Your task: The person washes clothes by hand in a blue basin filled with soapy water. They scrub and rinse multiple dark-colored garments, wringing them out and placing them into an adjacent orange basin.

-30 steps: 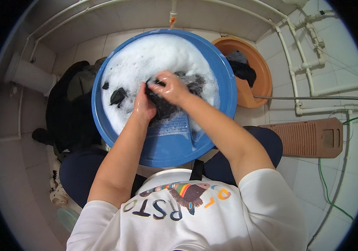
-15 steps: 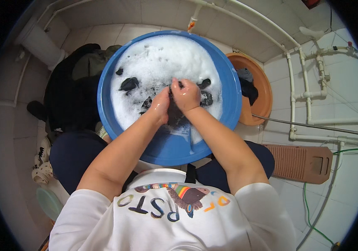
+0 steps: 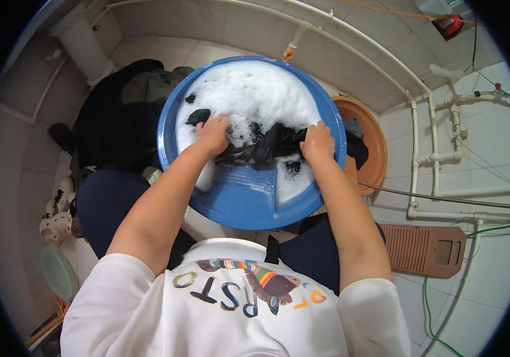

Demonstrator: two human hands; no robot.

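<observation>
A wet black garment [image 3: 264, 144] is stretched between my two hands over the blue basin [image 3: 231, 205]. My left hand [image 3: 212, 135] closes on its left end, and my right hand [image 3: 318, 141] grips the other end near the basin's right wall. Thick white suds [image 3: 249, 83] fill most of the basin. Another dark lump of cloth [image 3: 199, 116] pokes through the foam just beyond my left hand. Ridges moulded in the basin's near side show below the garment. The fingertips of both hands are partly hidden by cloth and foam.
Dark clothes [image 3: 115, 125] are heaped on the floor at left. An orange-brown basin [image 3: 377, 143] with dark cloth stands at right, a brown washboard [image 3: 424, 250] nearer. White pipes [image 3: 436, 143] run along the wall. Pale clogs [image 3: 56, 227] and a green bowl [image 3: 59, 272] lie at lower left.
My hands have moved from close together at the basin's middle to wide apart, drawing the black garment out sideways between them. The whole view has shifted slightly.
</observation>
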